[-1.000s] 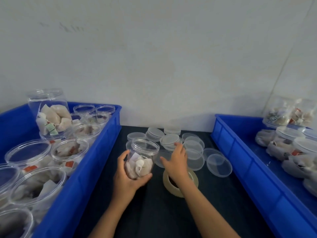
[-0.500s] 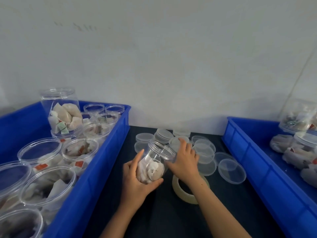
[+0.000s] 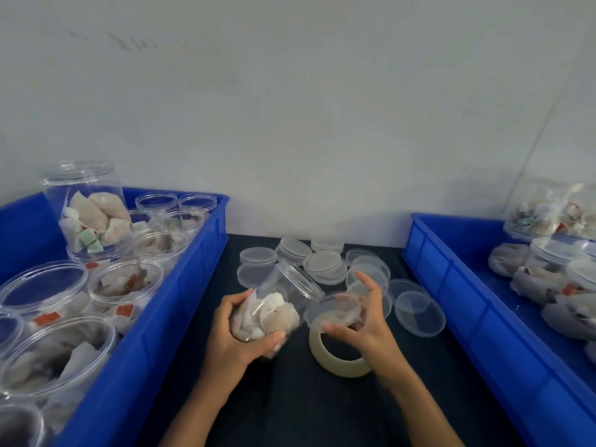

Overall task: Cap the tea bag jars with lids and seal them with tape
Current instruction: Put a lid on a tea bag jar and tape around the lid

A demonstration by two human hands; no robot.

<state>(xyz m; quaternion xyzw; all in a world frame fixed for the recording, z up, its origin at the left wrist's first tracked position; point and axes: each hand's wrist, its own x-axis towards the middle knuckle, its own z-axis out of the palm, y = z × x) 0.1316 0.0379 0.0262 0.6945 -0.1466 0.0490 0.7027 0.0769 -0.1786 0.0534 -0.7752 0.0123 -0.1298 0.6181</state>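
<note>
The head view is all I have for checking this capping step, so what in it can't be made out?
- Tape roll: far rim hidden behind the right hand and its lid.
- Left bin and right bin: cut off by frame edges.
- Jar in the left hand: base covered by the palm.
- Tea bag labels: too blurred to read.

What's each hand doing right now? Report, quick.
Left hand: grips the jar, tilted toward the right.
Right hand: holds a lid by the jar's mouth.
</note>
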